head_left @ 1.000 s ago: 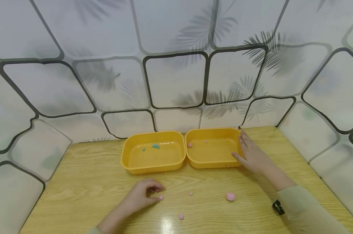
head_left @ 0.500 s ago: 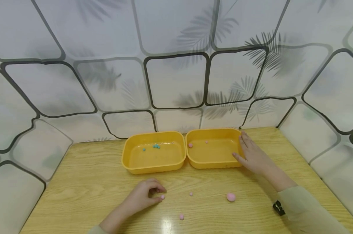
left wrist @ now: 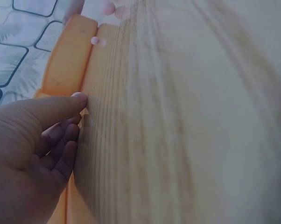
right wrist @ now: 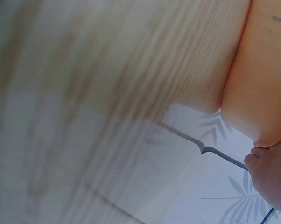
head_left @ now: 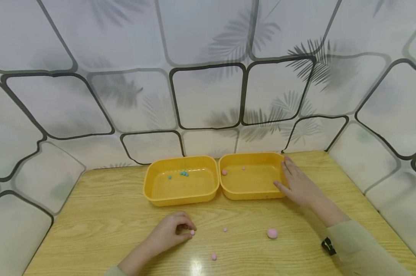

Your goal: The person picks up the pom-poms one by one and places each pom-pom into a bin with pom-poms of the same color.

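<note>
My left hand is low over the wooden table, pinching a small pink ball between thumb and forefinger. In the left wrist view the left hand hides that ball. A tiny pink ball, another pink ball and a larger pink ball lie on the table to its right. My right hand rests with straight fingers against the right end of the right yellow tray, thumb spread toward its front. In the right wrist view, part of the right hand touches the tray wall.
Two pink balls lie in the right tray, one a larger pink ball. Beside it stands the left yellow tray, holding several teal balls. A patterned wall covering rises behind the table and at both sides.
The left hand has shifted slightly right, and its forefinger has come down so that finger and thumb now pinch the small pink ball. The right hand has stayed on the tray.
</note>
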Demonstrator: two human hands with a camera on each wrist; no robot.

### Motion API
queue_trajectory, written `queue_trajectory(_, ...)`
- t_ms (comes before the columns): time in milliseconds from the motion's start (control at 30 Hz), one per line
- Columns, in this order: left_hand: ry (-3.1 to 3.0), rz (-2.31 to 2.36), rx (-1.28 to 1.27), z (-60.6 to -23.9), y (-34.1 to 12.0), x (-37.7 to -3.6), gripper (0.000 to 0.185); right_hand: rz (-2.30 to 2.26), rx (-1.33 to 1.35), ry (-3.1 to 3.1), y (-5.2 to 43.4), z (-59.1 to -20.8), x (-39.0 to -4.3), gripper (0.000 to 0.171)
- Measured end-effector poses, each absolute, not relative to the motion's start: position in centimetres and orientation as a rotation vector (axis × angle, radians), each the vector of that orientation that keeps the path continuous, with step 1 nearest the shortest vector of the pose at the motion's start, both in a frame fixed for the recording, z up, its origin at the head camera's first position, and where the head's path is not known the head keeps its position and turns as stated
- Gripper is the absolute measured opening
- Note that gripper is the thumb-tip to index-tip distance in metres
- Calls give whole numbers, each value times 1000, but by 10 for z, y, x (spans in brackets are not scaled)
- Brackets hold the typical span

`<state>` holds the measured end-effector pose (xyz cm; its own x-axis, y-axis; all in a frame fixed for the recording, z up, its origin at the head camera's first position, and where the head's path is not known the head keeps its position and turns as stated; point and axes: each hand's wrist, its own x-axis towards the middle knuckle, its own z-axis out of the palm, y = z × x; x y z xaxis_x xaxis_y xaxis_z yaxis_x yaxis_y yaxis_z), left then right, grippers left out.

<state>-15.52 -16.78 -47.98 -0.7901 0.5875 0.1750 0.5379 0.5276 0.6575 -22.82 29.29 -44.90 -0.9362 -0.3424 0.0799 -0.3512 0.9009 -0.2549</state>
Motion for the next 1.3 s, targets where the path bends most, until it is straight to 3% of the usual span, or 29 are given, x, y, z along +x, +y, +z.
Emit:
queue_trajectory(633,2668,1231,842,-478,-159,-159,4,411,549,-3027,292,-448,-228,92)
queue_trajectory(1300,2750,1318,849,-477,-114,-166,10,397,546,-3033,292,-449,-227,92)
